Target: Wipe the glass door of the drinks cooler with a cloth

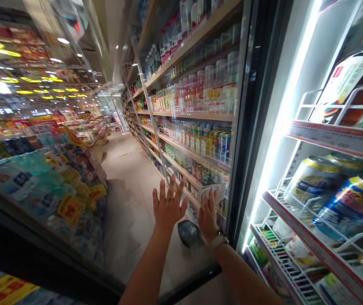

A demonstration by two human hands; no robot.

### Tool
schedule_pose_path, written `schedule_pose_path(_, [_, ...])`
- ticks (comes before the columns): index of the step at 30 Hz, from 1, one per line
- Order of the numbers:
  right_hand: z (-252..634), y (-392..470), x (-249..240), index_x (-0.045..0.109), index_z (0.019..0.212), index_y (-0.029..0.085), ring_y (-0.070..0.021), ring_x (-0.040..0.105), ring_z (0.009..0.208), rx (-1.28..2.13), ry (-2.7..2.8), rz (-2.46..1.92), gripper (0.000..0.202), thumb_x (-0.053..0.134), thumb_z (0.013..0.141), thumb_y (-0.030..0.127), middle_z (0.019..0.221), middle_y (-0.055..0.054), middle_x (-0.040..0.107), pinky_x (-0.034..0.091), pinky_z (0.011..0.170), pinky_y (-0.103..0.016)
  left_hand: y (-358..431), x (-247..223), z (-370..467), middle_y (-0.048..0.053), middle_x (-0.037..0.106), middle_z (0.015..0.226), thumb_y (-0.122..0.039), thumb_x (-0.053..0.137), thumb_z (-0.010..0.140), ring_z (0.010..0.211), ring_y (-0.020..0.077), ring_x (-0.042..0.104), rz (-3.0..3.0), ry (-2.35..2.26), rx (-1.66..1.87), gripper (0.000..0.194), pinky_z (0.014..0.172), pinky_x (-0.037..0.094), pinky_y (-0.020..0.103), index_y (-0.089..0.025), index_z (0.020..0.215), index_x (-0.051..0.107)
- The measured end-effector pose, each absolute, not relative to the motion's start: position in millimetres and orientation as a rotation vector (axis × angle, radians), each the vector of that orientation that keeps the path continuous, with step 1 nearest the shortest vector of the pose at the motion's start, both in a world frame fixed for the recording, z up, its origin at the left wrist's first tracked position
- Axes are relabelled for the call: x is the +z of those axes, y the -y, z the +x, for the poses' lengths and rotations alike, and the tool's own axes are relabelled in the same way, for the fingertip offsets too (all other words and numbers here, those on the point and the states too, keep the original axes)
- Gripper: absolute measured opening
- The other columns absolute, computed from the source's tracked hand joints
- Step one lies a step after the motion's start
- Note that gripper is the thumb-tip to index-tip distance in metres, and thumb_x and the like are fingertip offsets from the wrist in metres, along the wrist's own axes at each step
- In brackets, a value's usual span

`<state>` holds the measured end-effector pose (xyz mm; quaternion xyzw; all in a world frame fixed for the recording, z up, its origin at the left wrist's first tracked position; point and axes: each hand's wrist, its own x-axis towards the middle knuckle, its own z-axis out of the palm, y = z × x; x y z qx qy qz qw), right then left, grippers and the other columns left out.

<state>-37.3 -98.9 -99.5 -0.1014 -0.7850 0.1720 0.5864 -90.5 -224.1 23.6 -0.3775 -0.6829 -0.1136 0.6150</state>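
Observation:
Both arms reach forward to a glass door (130,237) in a dark frame, and the aisle shows through it. My left hand (168,206) is flat with its fingers spread, palm toward the glass. To its right, my right hand (208,214) also has its fingers stretched out; a dark band circles that wrist. Behind its fingertips shows a pale, whitish patch (215,192); whether it is a cloth or something on the glass I cannot tell. Neither hand shows a clear grip on anything. Contact between palms and glass is hidden.
On the right stand lit cooler shelves (298,220) with wire rails and drink cans (356,207). Bottled drinks (213,91) fill the shelves beyond the door. Stacked packs (57,195) line the aisle's left side. A dark blue object (188,232) appears low between my hands.

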Motion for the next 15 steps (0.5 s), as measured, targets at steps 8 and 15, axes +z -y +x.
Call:
schedule_pose_path(8, [-37,118,-94,0.008,0.158,0.029,-0.0337,0.003,0.153,0.521,1.805,-0.280,0.069,0.033,0.097,0.011,0.167,-0.009,-0.001,0.030,0.112,-0.071,224,22,-94,0.004,0.032,0.158,-0.044,0.041,0.098,0.152,0.0245,0.011,-0.879,1.582,-0.253,0.057,0.125,0.005,0.043,-0.026,0.151,0.036])
schedule_pose_path(15, [-55,127,-26,0.012,0.159,0.028,-0.0345,0.008,0.152,0.427,1.732,-0.201,0.061,0.033,0.101,0.023,0.167,-0.009,0.004,0.028,0.116,-0.066,225,19,-109,0.004,0.036,0.156,-0.046,0.042,0.098,0.152,0.0244,0.012,-0.947,1.570,-0.311,0.059,0.125,0.004,0.044,-0.026,0.152,0.034])
